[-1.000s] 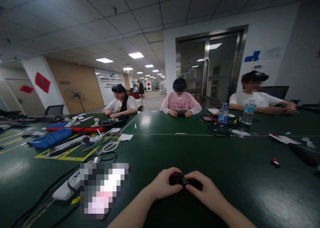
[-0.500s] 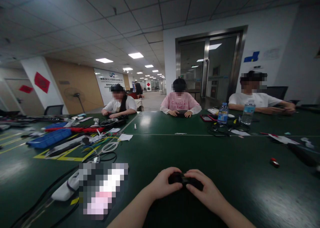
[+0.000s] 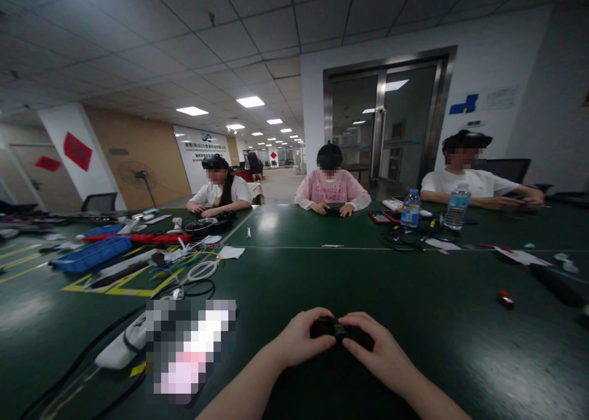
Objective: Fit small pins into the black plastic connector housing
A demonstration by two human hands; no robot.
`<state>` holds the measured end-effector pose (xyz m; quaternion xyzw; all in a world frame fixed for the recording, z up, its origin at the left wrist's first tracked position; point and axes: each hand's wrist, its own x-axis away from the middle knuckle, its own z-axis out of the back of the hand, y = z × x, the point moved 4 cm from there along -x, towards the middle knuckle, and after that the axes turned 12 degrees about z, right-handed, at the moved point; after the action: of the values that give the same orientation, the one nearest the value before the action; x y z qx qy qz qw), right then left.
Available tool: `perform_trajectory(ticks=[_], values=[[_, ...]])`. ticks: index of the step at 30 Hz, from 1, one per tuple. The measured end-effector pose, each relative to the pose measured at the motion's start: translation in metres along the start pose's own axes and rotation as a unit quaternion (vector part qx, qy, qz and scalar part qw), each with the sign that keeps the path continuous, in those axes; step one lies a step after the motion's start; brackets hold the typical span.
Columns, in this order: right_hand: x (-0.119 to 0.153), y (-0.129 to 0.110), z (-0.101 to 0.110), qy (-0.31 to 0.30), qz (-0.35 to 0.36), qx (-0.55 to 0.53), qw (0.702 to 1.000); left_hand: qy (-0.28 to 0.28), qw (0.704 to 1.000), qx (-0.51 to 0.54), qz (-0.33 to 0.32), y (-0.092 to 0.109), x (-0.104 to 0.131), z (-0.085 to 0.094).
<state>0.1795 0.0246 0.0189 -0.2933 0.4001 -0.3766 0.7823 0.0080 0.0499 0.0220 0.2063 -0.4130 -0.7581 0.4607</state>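
Observation:
Low in the middle of the view, a black oblong object (image 3: 339, 330) lies crosswise over the green tabletop, partly covered by my fingers. Its exact kind cannot be made out; a faint yellowish mark shows near its centre. My left hand (image 3: 304, 339) is closed around the left end, thumb at the near side and fingers over the far side. At the right end my right hand (image 3: 380, 345) grips it the same way. The two hands almost meet at the middle of the object.
On the left lie a white power strip (image 3: 117, 349), tangled cables (image 3: 202, 271) and a blue tray (image 3: 94, 254). A small red-and-black item (image 3: 505, 298) rests at right. Water bottles (image 3: 457, 208) stand farther back. Three people sit across the table (image 3: 285, 273).

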Motion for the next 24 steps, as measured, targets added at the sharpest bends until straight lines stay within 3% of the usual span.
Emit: perform_trajectory(ticks=[24], values=[[0.0001, -0.0033, 0.0006, -0.008, -0.013, -0.002, 1.000, 0.003, 1.000, -0.028, 0.002, 0.0005, 0.0007, 0.0006]])
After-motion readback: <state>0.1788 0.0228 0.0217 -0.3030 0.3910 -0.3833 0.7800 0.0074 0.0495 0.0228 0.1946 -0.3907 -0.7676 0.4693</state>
